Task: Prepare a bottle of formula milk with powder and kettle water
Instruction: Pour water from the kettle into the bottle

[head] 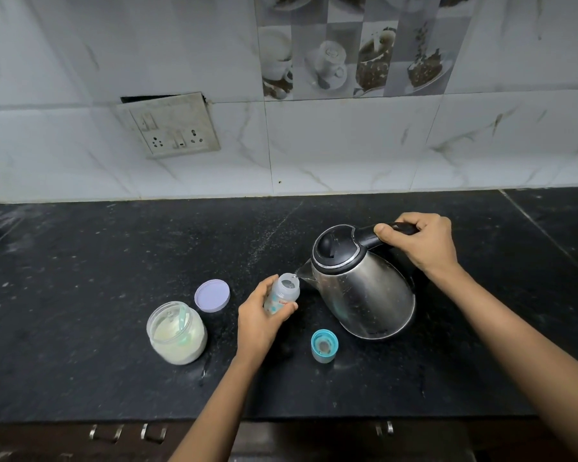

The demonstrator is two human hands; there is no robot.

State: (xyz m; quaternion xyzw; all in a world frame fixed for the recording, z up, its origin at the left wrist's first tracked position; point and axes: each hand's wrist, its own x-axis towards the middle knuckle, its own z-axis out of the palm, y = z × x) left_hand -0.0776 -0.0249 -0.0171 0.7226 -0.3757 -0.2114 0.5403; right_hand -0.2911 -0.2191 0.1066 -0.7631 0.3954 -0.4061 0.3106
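The right grip point(421, 241) is curled tight round the black handle of the tilted stainless-steel electric kettle point(364, 291). The kettle's spout meets the mouth of the small clear plastic baby bottle point(282, 293), which the left grip point(261, 318) wraps just left of the kettle. A round teal bottle cap point(324, 345) lies on the black stone desk point(114, 261) just in front of the kettle.

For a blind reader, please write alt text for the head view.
The right hand tilts a steel kettle, its spout at the mouth of a baby bottle gripped by the left hand. Nearby on the black counter: an open powder jar, a lilac lid, a blue cap.
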